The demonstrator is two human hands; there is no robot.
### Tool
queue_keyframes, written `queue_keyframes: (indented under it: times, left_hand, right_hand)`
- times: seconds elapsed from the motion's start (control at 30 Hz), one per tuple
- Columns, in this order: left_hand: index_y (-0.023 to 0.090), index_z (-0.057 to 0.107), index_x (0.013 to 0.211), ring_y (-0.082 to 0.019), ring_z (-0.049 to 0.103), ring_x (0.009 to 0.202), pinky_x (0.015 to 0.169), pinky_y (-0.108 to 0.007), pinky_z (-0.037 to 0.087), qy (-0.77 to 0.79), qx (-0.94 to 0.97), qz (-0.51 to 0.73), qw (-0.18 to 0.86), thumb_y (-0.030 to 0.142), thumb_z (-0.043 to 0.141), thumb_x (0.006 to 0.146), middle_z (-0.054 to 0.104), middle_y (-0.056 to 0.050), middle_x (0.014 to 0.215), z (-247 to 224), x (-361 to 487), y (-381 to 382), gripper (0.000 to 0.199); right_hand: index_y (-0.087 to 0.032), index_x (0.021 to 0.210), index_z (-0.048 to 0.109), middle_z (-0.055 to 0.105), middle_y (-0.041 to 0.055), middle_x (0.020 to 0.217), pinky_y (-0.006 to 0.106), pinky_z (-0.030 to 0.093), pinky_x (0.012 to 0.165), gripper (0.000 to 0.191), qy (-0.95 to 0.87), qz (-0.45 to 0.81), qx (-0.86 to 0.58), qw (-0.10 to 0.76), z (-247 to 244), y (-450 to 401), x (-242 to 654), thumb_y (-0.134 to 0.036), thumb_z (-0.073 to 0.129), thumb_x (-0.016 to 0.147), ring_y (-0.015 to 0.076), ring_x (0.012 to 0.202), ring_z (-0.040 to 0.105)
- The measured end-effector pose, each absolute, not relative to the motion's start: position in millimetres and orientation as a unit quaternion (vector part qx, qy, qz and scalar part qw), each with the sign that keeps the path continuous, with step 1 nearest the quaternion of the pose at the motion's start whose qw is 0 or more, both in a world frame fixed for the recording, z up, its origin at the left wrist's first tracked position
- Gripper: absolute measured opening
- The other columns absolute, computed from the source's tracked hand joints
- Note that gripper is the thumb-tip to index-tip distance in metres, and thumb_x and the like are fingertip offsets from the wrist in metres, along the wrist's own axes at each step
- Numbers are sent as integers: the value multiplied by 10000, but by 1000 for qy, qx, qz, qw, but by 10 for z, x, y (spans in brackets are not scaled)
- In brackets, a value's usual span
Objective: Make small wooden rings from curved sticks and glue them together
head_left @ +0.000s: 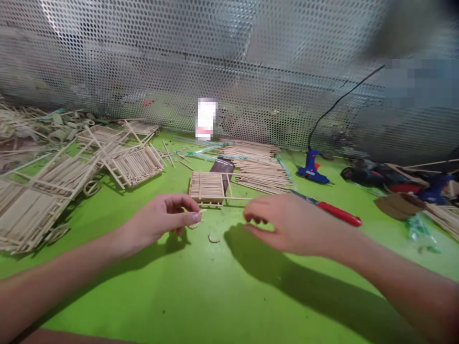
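Observation:
My left hand pinches a small pale wooden piece between thumb and fingers, just in front of a small cart-like frame of sticks. To the right, my right hand hovers over the green table with thumb and fingers apart and nothing visible between them. A small curved pale piece lies on the table between the hands. Behind my right hand are a pair of red-handled pliers or cutters, partly covered by it.
Finished stick carts are piled at the left. Loose sticks lie at the back centre, near a blue glue gun with a black cord. A phone leans on the perforated metal screen. Brown tape sits at the right.

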State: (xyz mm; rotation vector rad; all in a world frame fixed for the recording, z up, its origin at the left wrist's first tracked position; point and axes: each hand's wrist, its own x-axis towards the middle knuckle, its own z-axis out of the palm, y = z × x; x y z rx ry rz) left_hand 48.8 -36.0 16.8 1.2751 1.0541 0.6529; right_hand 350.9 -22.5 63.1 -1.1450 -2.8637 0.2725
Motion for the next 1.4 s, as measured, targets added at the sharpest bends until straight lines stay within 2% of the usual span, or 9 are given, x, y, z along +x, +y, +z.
queue_keyframes:
  times: [0.07, 0.2, 0.4, 0.53, 0.7, 0.8, 1.03, 1.2, 1.4]
  left_hand:
    - [213, 756, 829, -121, 537, 567, 560, -277, 430, 463, 553, 295, 627, 540, 866, 729, 671, -28, 725, 156, 479, -362, 359]
    - [208, 742, 856, -119, 544, 585, 602, -292, 458, 465, 552, 295, 627, 519, 845, 769, 663, -16, 736, 125, 456, -359, 339]
    - [206, 739, 887, -106, 545, 584, 618, -290, 462, 456, 548, 299, 634, 461, 841, 790, 691, -15, 798, 92, 453, -337, 291]
    - [199, 749, 871, -113, 547, 575, 590, -288, 450, 466, 537, 297, 637, 487, 864, 755, 704, -33, 802, 64, 483, -340, 331]
    - [209, 764, 878, -114, 552, 575, 575, -282, 449, 476, 525, 286, 645, 509, 878, 732, 722, -46, 830, 37, 514, -362, 352]
    - [215, 758, 862, -115, 554, 577, 582, -283, 453, 479, 528, 282, 642, 516, 878, 730, 707, -28, 791, 50, 507, -369, 349]
    - [207, 746, 853, -121, 554, 579, 571, -290, 454, 483, 530, 281, 638, 545, 872, 721, 703, -33, 788, 62, 477, -361, 384]
    - [204, 734, 880, -115, 559, 588, 593, -291, 465, 480, 543, 279, 630, 533, 849, 753, 715, -27, 811, 64, 482, -354, 372]
    - [200, 731, 893, -113, 560, 589, 610, -298, 465, 478, 550, 281, 625, 522, 851, 754, 714, -22, 808, 89, 487, -354, 371]
  right_hand:
    - [-273, 805, 604, 719, -12, 741, 329, 497, 534, 365, -923, 113, -367, 2, 507, -385, 3196, -596, 526, 954, 173, 594, 612]
    - [-207, 873, 623, 671, 29, 744, 336, 421, 562, 433, -930, 105, -350, -30, 261, -414, 2911, -622, 539, 963, 184, 603, 560]
    - [-177, 875, 643, 651, 37, 761, 308, 349, 587, 387, -955, 69, -288, 6, 44, -339, 2897, -431, 423, 1067, 162, 619, 516]
    - [-170, 846, 644, 650, 26, 704, 300, 306, 548, 362, -949, 87, -301, 30, 63, -263, 3002, -329, 405, 1067, 146, 561, 500]
    - [-187, 838, 593, 643, 2, 707, 283, 342, 562, 395, -914, 196, -348, 72, 110, -178, 3091, -385, 362, 1090, 145, 586, 538]
    - [-193, 859, 597, 648, 13, 732, 305, 344, 578, 394, -924, 169, -339, 58, 138, -178, 3102, -423, 365, 1079, 163, 608, 534]
    - [-183, 883, 622, 651, 22, 734, 315, 386, 584, 292, -923, 156, -347, 58, 219, -208, 3158, -351, 432, 1027, 166, 611, 555]
    - [-172, 1019, 660, 694, 28, 866, 286, 440, 603, 266, -940, 171, -291, 49, 128, -276, 3121, -397, 520, 1022, 152, 683, 611]
    - [-168, 1085, 660, 674, 39, 871, 293, 381, 605, 238, -962, 100, -251, 42, 64, -269, 3100, -307, 467, 1068, 156, 685, 566]
